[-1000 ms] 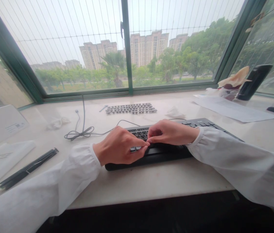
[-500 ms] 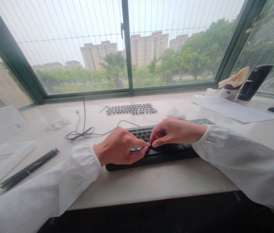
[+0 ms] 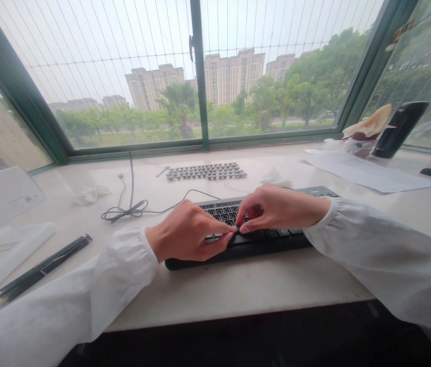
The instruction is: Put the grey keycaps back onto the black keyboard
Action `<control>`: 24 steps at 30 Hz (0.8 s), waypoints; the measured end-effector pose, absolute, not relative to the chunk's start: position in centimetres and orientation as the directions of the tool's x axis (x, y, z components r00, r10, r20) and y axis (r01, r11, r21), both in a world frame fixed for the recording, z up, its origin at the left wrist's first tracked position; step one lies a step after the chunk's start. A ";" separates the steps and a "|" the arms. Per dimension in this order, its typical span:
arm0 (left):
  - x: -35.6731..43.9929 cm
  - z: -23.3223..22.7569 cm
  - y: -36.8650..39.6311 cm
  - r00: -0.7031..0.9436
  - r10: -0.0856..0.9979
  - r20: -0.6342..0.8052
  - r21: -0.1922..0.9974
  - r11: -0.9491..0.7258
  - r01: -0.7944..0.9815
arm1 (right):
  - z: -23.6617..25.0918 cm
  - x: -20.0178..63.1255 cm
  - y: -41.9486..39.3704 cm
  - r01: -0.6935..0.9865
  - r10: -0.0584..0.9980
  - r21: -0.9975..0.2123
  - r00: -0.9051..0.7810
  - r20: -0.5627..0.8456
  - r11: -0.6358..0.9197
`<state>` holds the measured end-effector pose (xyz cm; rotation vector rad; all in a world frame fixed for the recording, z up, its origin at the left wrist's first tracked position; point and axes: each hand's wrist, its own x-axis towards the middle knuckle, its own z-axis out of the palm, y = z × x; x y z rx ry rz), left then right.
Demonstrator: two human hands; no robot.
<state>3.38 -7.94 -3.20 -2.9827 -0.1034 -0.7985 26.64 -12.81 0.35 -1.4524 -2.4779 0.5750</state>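
Observation:
A black keyboard [image 3: 185, 263] lies on the white sill, many of its upper key positions showing bare square sockets. Over its middle, my left hand [image 3: 190, 232] is closed in a pinch, thumb and forefinger pressed together; what is between them, if anything, is hidden. Facing it from the right, my right hand [image 3: 271, 209] pinches a small black keycap [image 3: 237, 229] low over the keys, close against the left fingertips. Beyond the keyboard, several loose keycaps [image 3: 207, 172] stand in rows. My hands cover part of the keys.
A coiled cable [image 3: 126, 210] lies left of the keyboard. Black pen-like sticks [image 3: 45, 266] and a white box [image 3: 7, 193] are further left. Crumpled clear plastic [image 3: 275, 178] and paper sheets [image 3: 364, 171] lie behind to the right. The sill's front edge [image 3: 238, 313] is near me.
Both hands stay at the same spot on the keyboard. The right fingers shift very slightly, and the small dark keycap between the fingertips shows a little more.

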 end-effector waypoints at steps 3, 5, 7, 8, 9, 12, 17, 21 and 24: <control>3.4 -3.2 -7.9 0.865 0.060 0.499 -0.041 -0.995 0.092 | 0.3 26.6 -12.8 0.788 0.872 -0.440 -0.488 -0.020 0.431; 3.4 -3.2 -7.9 0.866 0.062 0.497 -0.041 -0.995 0.094 | 0.3 26.6 -12.8 0.784 0.871 -0.446 -0.491 -0.021 0.431; 3.4 -3.2 -7.9 0.865 0.063 0.498 -0.043 -0.994 0.097 | 0.3 26.7 -12.8 0.782 0.871 -0.449 -0.491 -0.017 0.432; 3.4 -3.2 -7.9 0.865 0.064 0.498 -0.043 -0.994 0.098 | 0.3 26.7 -12.8 0.782 0.872 -0.450 -0.490 -0.015 0.432; 3.4 -3.2 -7.9 0.865 0.065 0.498 -0.043 -0.994 0.099 | 0.2 26.7 -12.8 0.782 0.873 -0.450 -0.488 -0.013 0.431; 3.4 -3.2 -7.9 0.867 0.064 0.495 -0.037 -0.995 0.095 | 0.2 26.6 -12.8 0.781 0.874 -0.454 -0.485 -0.007 0.430; 3.4 -3.2 -7.9 0.869 0.055 0.492 -0.022 -0.997 0.076 | 0.2 26.6 -12.7 0.767 0.869 -0.474 -0.494 -0.007 0.432; 3.4 -3.1 -8.0 0.873 0.063 0.484 -0.008 -0.997 0.077 | 0.1 26.7 -12.7 0.764 0.868 -0.482 -0.496 -0.015 0.429; 3.5 -3.1 -8.0 0.873 0.060 0.483 -0.006 -0.997 0.072 | 0.1 26.7 -12.7 0.761 0.867 -0.484 -0.499 -0.008 0.433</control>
